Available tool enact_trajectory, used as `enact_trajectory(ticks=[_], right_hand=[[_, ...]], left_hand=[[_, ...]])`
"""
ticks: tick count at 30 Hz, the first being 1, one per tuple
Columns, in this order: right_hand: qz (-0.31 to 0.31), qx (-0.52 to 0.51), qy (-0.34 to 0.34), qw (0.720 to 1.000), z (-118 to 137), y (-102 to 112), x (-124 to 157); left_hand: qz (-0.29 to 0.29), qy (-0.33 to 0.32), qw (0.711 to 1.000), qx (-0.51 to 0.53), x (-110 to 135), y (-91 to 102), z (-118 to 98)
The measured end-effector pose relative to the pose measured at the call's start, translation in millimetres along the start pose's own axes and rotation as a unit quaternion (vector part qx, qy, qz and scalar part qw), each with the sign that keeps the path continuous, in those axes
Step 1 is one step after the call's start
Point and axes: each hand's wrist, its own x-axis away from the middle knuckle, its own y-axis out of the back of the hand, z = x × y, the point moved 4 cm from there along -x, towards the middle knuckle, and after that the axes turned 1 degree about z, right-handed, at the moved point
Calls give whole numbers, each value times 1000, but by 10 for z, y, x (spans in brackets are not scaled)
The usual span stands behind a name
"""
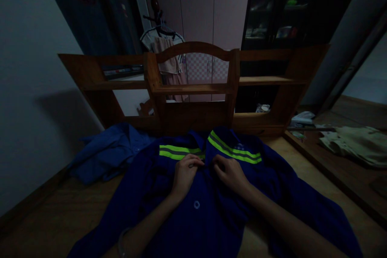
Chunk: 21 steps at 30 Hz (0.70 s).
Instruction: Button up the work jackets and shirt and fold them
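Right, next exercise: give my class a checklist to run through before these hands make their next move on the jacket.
1. Jacket spread on the wooden surface: ok.
2. Left hand and right hand at the jacket's front: ok.
3. Firm grip on the jacket: cannot tell, too dim.
4. Yellow-green stripes lined up: not ok, the right one slants more.
5. Button below the hands uncovered: ok.
6. Blue garment away from the hands: ok.

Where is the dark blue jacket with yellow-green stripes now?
In the head view, the jacket lies spread across the lower middle, in front of the wooden shelf unit, with a lighter blue garment beside it on the left.
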Motion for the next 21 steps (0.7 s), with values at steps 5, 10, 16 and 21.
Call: enact_trajectory(ticks=[5,10,16,21], right_hand=[[-20,-61,22,998,26,-17,-25],[54,-81,89,991,85,-34,-103],[53,-145,90,984,-43,-38,-171],[63,-192,58,978,-82,-74,-173]], left_hand=[[-1,7,1000,6,-45,7,95],[36,117,986,114,-52,-15,170],[76,192,963,173,-28,-41,207],[62,162,975,135,-29,-46,148]])
